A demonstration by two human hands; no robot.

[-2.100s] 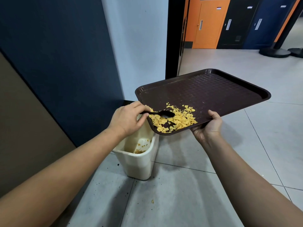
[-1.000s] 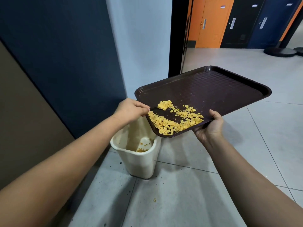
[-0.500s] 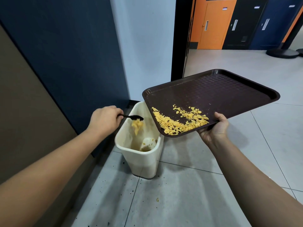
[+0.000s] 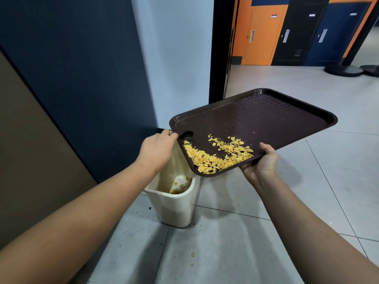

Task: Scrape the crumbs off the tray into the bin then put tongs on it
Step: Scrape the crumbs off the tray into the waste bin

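Crumbs piled at the low corner of a tilted tray

Tray [image 4: 266, 119] sits at centre right of the frame, brown, tipped so its near-left corner hangs lowest, right over the cream bin [image 4: 174, 206] on the tiled floor [image 4: 235, 253] at lower centre. I see the right hand [image 4: 261, 166] gripping the tray's near edge from below, thumb curled up over the rim. Yellow crumbs [image 4: 217, 158] lie heaped along that low edge, with a thinner scatter just above them. The left hand [image 4: 156, 149], at centre frame beside the tray's left edge, has its fingers curled round the handle of a black spoon [image 4: 186, 135]; the spoon's bowl rests on the tray surface near the left rim, just above the crumb pile. Inside the bin I can make out brownish residue at the bottom. One stray crumb [image 4: 192, 254] and dark specks lie on the tiles at lower centre. A dark blue wall [image 4: 82, 68] fills the upper left, and orange and dark doors [image 4: 260, 33] show at the upper right.
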